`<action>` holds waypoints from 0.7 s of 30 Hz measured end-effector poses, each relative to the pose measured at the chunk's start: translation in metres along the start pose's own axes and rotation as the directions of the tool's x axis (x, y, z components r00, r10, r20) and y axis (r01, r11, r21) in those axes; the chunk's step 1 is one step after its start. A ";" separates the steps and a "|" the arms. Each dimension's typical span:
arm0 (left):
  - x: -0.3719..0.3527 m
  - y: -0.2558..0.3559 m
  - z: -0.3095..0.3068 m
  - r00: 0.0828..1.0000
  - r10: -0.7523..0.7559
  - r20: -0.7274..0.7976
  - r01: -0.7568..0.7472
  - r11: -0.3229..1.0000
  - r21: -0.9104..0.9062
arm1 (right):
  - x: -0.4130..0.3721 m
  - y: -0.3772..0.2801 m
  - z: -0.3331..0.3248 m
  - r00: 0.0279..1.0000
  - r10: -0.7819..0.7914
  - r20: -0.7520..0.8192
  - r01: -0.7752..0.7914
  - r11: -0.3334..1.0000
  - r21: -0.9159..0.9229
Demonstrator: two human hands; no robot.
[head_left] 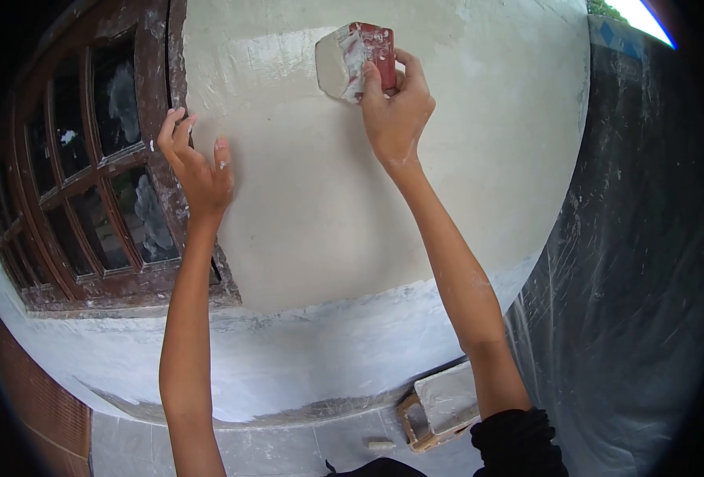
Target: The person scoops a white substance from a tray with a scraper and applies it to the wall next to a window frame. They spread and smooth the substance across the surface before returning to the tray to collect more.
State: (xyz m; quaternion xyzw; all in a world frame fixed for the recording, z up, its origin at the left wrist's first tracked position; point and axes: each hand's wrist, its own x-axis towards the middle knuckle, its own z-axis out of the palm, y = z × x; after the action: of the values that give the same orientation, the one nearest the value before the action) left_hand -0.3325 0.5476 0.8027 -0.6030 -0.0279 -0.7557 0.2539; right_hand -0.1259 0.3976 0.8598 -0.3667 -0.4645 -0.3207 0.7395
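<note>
My right hand (pixel 400 111) grips a red putty scraper (pixel 381 49) near the top of the wall, with its thumb on the near side. Wet pale putty (pixel 350 60) covers the scraper's left part, which lies at or very close to the wall surface; contact cannot be made out for sure. The plastered wall (pixel 304 215) has a shiny, wet-looking coat left of the scraper. My left hand (pixel 201 171) is open beside the brown window frame (pixel 179 71), fingers apart and nothing in it. White smears mark its fingertips.
A paned wooden window (pixel 82 159) with putty-smeared glass fills the left side. Dark plastic sheeting (pixel 606 302) hangs at the right. Below, a wooden stool-like frame (pixel 415 425) with a pale smeared top stands on grey tiles (pixel 288 449), near a small pale block (pixel 381 445).
</note>
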 end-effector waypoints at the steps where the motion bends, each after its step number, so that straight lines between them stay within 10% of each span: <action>1: 0.000 -0.001 -0.001 1.000 0.006 -0.010 -0.006 1.000 0.003 | -0.001 0.003 0.000 1.000 0.009 0.008 -0.009 0.999 -0.030; 8: 0.001 -0.001 0.000 1.000 0.012 -0.002 -0.012 1.000 -0.026 | 0.025 0.027 -0.048 0.948 0.151 -0.282 -0.138 0.988 0.066; 14: 0.000 -0.001 -0.002 1.000 0.001 0.007 -0.001 1.000 -0.001 | 0.028 0.039 -0.036 0.998 0.055 -0.039 -0.056 0.998 -0.040; 21: -0.002 -0.005 0.000 1.000 0.001 0.003 -0.001 0.999 -0.046 | 0.043 0.048 -0.052 0.956 0.291 0.045 -0.287 0.891 0.352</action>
State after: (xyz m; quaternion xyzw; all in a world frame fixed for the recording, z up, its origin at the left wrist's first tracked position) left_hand -0.3345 0.5525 0.8023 -0.6100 -0.0107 -0.7550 0.2402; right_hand -0.0479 0.3735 0.8724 -0.2909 -0.4518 -0.1198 0.8348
